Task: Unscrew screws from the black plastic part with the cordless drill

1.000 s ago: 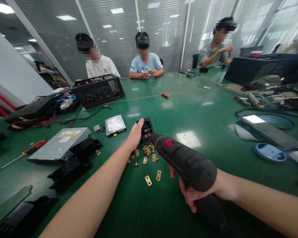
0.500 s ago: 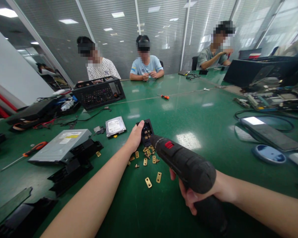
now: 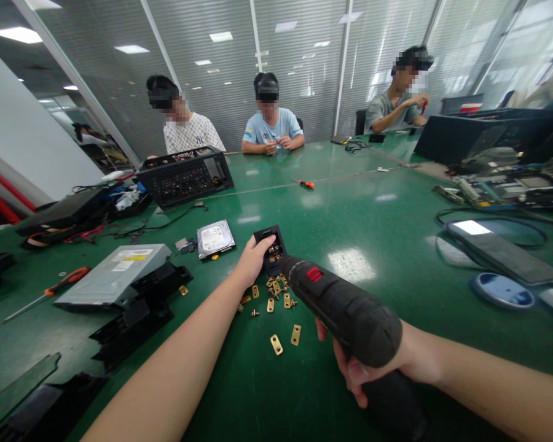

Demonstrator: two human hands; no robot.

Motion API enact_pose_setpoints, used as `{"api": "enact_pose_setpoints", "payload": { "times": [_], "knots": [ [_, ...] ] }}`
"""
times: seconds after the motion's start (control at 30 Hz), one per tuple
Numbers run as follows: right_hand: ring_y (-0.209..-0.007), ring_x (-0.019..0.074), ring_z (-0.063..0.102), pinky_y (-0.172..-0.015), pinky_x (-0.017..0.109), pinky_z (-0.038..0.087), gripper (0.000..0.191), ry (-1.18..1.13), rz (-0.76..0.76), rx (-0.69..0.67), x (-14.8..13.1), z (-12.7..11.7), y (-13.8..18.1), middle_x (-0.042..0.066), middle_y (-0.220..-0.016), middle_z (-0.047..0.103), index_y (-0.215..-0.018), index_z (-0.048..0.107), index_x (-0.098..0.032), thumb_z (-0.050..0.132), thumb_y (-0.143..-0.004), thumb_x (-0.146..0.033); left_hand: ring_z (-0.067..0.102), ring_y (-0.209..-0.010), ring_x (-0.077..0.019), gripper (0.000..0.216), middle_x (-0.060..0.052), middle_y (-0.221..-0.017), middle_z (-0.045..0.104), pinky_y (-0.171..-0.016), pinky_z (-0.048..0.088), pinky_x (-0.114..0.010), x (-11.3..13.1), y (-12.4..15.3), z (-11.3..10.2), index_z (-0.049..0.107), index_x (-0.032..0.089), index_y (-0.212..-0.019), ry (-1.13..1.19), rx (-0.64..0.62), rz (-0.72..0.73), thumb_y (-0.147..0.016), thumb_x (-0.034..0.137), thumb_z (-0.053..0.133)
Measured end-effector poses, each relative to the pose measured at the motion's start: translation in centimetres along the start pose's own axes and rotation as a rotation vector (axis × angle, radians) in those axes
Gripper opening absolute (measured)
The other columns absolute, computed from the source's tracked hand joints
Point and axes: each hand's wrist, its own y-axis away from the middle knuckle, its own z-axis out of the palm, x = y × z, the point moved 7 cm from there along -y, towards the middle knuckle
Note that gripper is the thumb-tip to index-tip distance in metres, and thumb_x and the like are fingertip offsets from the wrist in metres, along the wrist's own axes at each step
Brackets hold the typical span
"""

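Note:
My left hand [image 3: 254, 256] grips a small black terminal block [image 3: 273, 267] with brass-coloured parts inside, its thumb lying over the block's upper face. My right hand [image 3: 350, 365] is wrapped around the handle of a black cordless drill [image 3: 345, 307] with a red switch on top. The drill's front end points at the block; its bit tip is hidden behind the drill body. Several flat brass plates [image 3: 295, 335] with holes lie on the green table just below the block. Small brass screws [image 3: 255, 313] are scattered among them.
A hard drive [image 3: 214, 238], a silver optical drive [image 3: 120, 270] and an orange-handled screwdriver [image 3: 67, 280] lie on the left. Black plastic pieces [image 3: 133, 325] are nearer. A phone [image 3: 507, 248] and a round blue object [image 3: 502, 290] lie right. Three people sit across the green table [image 3: 359, 209].
My left thumb has shifted right, further over the black terminal block. The drill stays at the block's lower right. The whole view has moved slightly.

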Motion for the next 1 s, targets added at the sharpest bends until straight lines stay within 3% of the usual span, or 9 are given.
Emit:
{"api": "enact_pose_setpoints", "payload": {
  "times": [0.5, 1.0],
  "knots": [
    [-0.058, 0.0157, 0.073, -0.056, 0.026, 0.061, 0.051, 0.028, -0.006, -0.034, 0.42, -0.42, -0.22, -0.001, -0.072, 0.072, -0.102, 0.072, -0.015, 0.103, -0.065, -0.031, 0.073, -0.098, -0.0339, 0.038, -0.008, -0.095, 0.076, -0.095, 0.058, -0.054, 0.26, -0.05, -0.06, 0.067, 0.021, -0.103, -0.066, 0.013, 0.025, -0.075, 0.043, 0.080],
    [-0.060, 0.0166, 0.075, -0.058, 0.027, 0.065, 0.053, 0.029, -0.016, -0.040, 0.30, -0.49, -0.11, 0.002, -0.075, 0.076, -0.104, 0.068, -0.014, 0.104, -0.067, -0.028, 0.073, -0.097, -0.0337, 0.039, -0.008, -0.097, 0.076, -0.097, 0.057, -0.055, -0.18, -0.40, -0.19, 0.067, 0.020, -0.105, -0.055, 0.009, 0.015, -0.073, 0.039, 0.080]
  ]
}}
